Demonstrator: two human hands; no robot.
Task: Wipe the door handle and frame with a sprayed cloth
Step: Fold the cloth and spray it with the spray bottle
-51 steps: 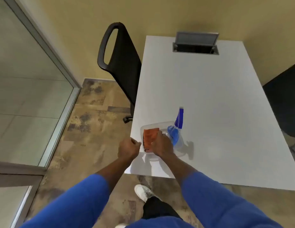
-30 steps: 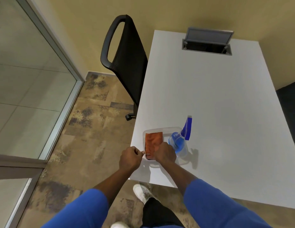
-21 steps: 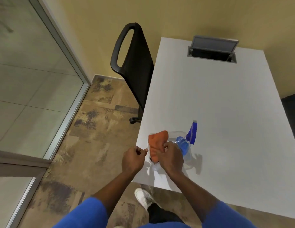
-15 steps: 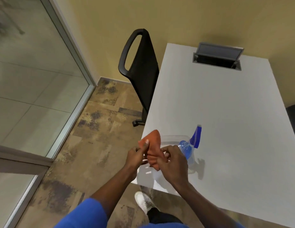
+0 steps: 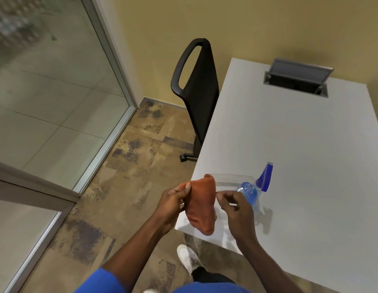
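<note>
An orange cloth [image 5: 201, 205] hangs in the air over the near left corner of the white table [image 5: 300, 144]. My left hand [image 5: 173, 200] pinches its upper left edge. My right hand [image 5: 236, 206] is just right of the cloth with fingers apart, holding nothing. Behind my hands a clear plastic tub [image 5: 230, 179] sits on the table, and a clear spray bottle with blue liquid and a blue trigger head [image 5: 258, 187] stands in it. At the left runs a glass wall with a grey metal frame [image 5: 118, 60]. No door handle is visible.
A black office chair [image 5: 196, 96] stands against the table's left side. A grey cable hatch [image 5: 298, 79] is open at the table's far end. Patterned brown floor [image 5: 124, 187] lies between table and glass wall. My white shoe [image 5: 188, 258] is below the table corner.
My right hand lifted the orange cloth out of the tub, my left hand took its edge, and the right hand let go. The view tilted up and left.
</note>
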